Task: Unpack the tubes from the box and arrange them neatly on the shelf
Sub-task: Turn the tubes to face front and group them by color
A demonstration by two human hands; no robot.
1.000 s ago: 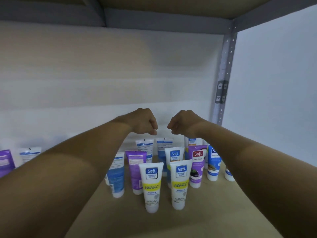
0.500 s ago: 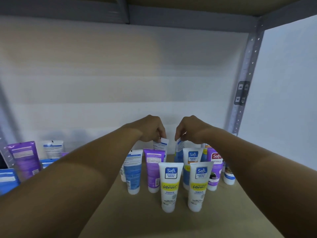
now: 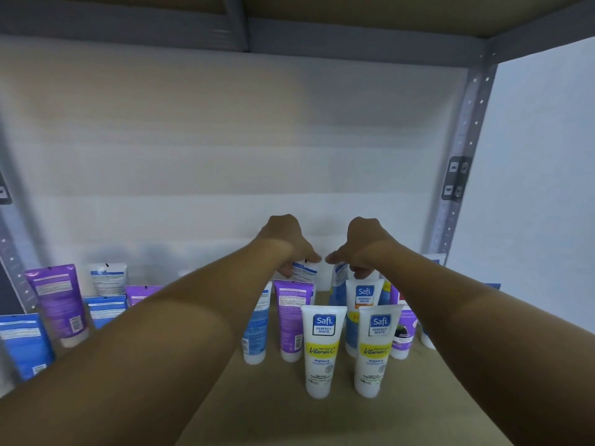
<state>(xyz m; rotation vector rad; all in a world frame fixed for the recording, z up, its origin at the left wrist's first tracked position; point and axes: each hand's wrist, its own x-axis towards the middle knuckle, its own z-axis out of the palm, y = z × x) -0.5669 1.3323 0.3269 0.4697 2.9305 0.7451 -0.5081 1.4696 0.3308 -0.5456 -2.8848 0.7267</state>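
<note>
Several tubes stand cap-down on the brown shelf board (image 3: 325, 423). Two white tubes with yellow bands (image 3: 322, 349) (image 3: 375, 349) stand in front, and purple (image 3: 291, 317) and blue tubes (image 3: 256, 329) stand behind them. Both arms reach to the back row. My left hand (image 3: 286, 243) pinches the top of a white and blue tube (image 3: 304, 272). My right hand (image 3: 363, 243) pinches the top of a blue tube (image 3: 339, 275), mostly hidden behind the row in front. The box is out of view.
A second group of purple (image 3: 58, 300) and blue tubes (image 3: 22, 342) stands at the left. Behind the tubes is a white back wall. A grey perforated post (image 3: 457, 175) rises at the right, and the upper shelf's grey beam (image 3: 322, 37) runs overhead.
Both hands have dropped from above the back row onto the tops of two rear tubes and hold them. The view has shifted, bringing the left tube group into sight.
</note>
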